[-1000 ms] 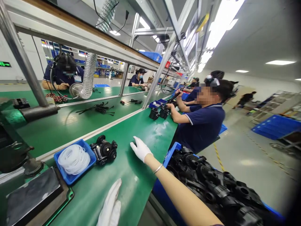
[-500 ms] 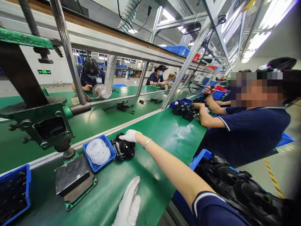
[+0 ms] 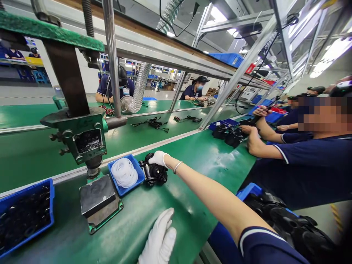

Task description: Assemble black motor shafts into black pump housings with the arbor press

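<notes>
Long green bench, running away past co-workers seated on the right. Green press bolted near the front, steel plate beneath its ram. Blue bin of black parts at far left, within easy reach. Small blue tray of white rings just beside the press. Black part touching that tray, right hand stretched out and curled over its top, apparently gripping. Left hand flat, fingers spread on the bench edge, seemingly for support.
</notes>
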`<state>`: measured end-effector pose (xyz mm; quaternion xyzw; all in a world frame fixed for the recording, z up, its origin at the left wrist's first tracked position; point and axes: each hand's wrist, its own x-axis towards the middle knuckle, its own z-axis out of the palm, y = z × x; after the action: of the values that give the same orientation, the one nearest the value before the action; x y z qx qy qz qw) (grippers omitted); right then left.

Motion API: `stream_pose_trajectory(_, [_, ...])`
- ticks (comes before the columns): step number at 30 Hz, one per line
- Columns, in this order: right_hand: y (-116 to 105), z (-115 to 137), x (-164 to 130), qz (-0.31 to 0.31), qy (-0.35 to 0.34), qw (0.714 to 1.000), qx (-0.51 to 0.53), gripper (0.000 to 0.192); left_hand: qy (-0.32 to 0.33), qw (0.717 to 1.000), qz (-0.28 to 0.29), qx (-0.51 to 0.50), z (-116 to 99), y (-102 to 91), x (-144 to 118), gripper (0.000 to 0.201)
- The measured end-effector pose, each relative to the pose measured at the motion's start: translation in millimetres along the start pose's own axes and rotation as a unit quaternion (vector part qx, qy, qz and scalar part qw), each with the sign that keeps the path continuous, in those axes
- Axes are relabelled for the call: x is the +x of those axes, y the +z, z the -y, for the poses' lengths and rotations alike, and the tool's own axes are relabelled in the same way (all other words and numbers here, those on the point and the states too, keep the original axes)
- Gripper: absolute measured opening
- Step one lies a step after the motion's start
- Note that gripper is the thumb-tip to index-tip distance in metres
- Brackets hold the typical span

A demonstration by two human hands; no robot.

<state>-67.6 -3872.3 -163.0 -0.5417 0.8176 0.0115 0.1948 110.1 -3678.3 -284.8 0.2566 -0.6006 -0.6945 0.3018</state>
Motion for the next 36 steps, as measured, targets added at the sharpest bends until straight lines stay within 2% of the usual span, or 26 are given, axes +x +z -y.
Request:
stream_pose_trajectory(6, [-7.9, -12.4, -7.0, -0.089, -0.07, 0.982, 0.153, 0.033, 0.027, 1.0, 0.003, 0.01, 11.0, 2.4, 2.2, 0.059])
stream_pose_trajectory(9, [-9.0, -24.2, -27.3, -0.147, -0.119, 0.952, 0.241, 0.032, 0.048, 0.999, -0.01, -0.002, 15.8, 1.9, 4.2, 0.059])
stream_pose_trajectory(12, [7.0, -31.4, -68.2, -0.162, -0.201, 0.907, 0.333, 0.032, 0.061, 0.996, -0.054, -0.033, 6.7, -1.0, 9.2, 0.066])
stream_pose_trajectory(14, [27.4, -30.1, -100.9, -0.139, -0.26, 0.877, 0.38, 0.038, 0.049, 0.992, -0.103, -0.054, -11.4, -4.3, 13.1, 0.071])
stream_pose_trajectory(16, [50.6, -24.2, -130.7, -0.097, -0.315, 0.843, 0.425, 0.045, 0.046, 0.988, -0.129, -0.075, -36.1, -9.3, 14.9, 0.071])
stream_pose_trajectory(19, [78.8, -12.8, -160.5, -0.02, -0.366, 0.78, 0.507, 0.053, 0.035, 0.99, -0.118, -0.075, -70.8, -21.8, 8.3, 0.058])
stream_pose_trajectory(20, [85.2, -9.6, -165.9, 0.007, -0.373, 0.767, 0.522, 0.055, 0.022, 0.991, -0.115, -0.061, -79.2, -27.7, 2.9, 0.053])
stream_pose_trajectory(21, [90.3, -7.0, -169.3, 0.037, -0.376, 0.767, 0.52, 0.059, 0.011, 0.992, -0.117, -0.044, -85.6, -34.3, -4.0, 0.048])
stream_pose_trajectory(23, [97.8, -3.4, -171.6, 0.106, -0.382, 0.789, 0.469, 0.069, 0.001, 0.992, -0.126, -0.008, -93.5, -48.6, -21.2, 0.042])
stream_pose_trajectory(25, [104.2, -1.7, -170.9, 0.177, -0.385, 0.802, 0.421, 0.071, 0.005, 0.989, -0.144, 0.03, -97.5, -62.6, -39.9, 0.035])
stream_pose_trajectory(27, [110.9, -1.5, -170.2, 0.224, -0.381, 0.78, 0.442, 0.066, -0.009, 0.983, -0.162, 0.079, -100.2, -74.2, -56.8, 0.03])
stream_pose_trajectory(31, [121.5, -1.8, -174.6, 0.21, -0.354, 0.701, 0.582, 0.065, -0.049, 0.964, -0.191, 0.176, -104.3, -87.1, -78.9, 0.025])
stream_pose_trajectory(33, [123.1, -0.2, -179.3, 0.198, -0.348, 0.69, 0.602, 0.063, -0.059, 0.957, -0.194, 0.207, -104.9, -88.6, -84.4, 0.023])
stream_pose_trajectory(36, [122.3, 4.4, -185.8, 0.189, -0.351, 0.689, 0.605, 0.061, -0.069, 0.942, -0.197, 0.263, -103.9, -87.8, -89.1, 0.022])
